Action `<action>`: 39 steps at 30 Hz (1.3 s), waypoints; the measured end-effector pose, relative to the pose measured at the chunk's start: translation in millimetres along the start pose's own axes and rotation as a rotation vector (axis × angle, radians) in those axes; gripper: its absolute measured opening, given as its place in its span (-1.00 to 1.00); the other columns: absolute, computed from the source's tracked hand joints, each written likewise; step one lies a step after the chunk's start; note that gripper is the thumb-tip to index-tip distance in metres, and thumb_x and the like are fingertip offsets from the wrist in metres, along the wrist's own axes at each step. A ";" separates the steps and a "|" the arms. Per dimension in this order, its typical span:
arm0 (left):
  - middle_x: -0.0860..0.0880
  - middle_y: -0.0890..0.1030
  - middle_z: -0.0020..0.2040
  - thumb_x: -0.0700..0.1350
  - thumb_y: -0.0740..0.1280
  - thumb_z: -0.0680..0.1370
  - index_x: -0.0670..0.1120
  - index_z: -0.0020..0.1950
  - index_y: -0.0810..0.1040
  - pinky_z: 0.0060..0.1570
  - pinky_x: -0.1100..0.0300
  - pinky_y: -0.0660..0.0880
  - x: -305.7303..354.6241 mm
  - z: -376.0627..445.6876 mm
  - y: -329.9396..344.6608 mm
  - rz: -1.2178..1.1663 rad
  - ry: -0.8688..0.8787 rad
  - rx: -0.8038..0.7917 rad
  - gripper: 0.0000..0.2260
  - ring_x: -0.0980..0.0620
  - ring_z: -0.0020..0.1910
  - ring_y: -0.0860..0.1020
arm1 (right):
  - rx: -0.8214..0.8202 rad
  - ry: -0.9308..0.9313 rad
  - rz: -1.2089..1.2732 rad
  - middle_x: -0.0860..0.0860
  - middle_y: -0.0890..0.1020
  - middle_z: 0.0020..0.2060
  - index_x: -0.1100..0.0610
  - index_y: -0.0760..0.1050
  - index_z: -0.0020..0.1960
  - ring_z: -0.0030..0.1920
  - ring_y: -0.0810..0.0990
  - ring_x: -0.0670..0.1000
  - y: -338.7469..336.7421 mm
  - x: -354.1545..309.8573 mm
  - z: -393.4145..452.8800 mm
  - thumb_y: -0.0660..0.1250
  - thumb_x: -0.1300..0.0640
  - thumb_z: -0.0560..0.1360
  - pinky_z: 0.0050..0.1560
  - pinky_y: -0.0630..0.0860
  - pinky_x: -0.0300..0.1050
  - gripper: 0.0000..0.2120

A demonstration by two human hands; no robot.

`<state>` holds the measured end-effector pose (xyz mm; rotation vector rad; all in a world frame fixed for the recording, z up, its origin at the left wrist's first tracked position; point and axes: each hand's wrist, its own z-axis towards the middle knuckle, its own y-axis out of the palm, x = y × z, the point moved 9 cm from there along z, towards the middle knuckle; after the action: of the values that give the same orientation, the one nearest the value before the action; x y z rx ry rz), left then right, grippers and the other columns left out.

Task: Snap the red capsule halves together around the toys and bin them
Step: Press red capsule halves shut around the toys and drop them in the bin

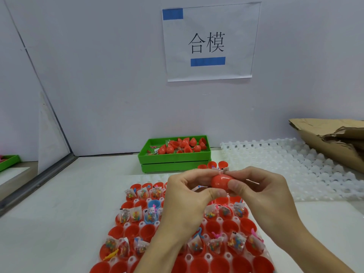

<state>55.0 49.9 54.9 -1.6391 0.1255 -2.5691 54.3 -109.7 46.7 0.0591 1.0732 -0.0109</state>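
Left hand (189,196) and right hand (256,192) pinch one red capsule (221,181) above the tray (199,261), seemingly closed, seam hidden; most cups there hold unsealed toys. Red pieces sit in the green bin (173,157) behind; plenty left.

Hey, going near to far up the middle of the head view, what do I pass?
White tray of red capsule cups → red capsule pinched in left hand and right hand → stacked green bins → paper wall sign.
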 end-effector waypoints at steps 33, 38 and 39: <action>0.20 0.64 0.04 -0.26 0.55 0.39 0.09 0.12 0.60 0.13 0.19 0.56 16.0 -3.2 7.6 0.217 0.211 -0.068 -0.61 0.17 0.14 0.59 | -0.123 0.386 0.517 0.32 0.67 0.06 0.22 0.67 0.09 0.11 0.68 0.25 25.3 33.5 -9.4 0.43 0.18 0.40 0.01 0.63 -0.11 -0.72; 0.15 0.64 0.06 -0.31 0.50 0.44 0.00 0.14 0.69 0.11 0.26 0.55 20.7 -3.9 7.7 0.343 0.311 -0.066 -0.66 0.19 0.11 0.59 | -0.121 0.309 0.350 0.18 0.71 0.00 0.06 0.70 0.04 0.09 0.69 0.17 23.5 30.9 -9.2 0.47 0.21 0.32 0.03 0.61 -0.10 -0.71; 0.12 0.65 0.06 -0.35 0.49 0.43 -0.03 0.12 0.70 0.11 0.24 0.56 19.4 -3.3 6.8 0.324 0.305 -0.061 -0.67 0.16 0.10 0.60 | -0.119 0.305 0.327 0.16 0.71 0.01 0.04 0.70 0.05 0.10 0.69 0.17 23.3 31.2 -9.2 0.48 0.19 0.32 0.05 0.60 -0.07 -0.70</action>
<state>44.1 40.9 70.1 -1.1180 0.4539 -2.5554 62.1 -85.3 15.9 0.1314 1.3557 0.3661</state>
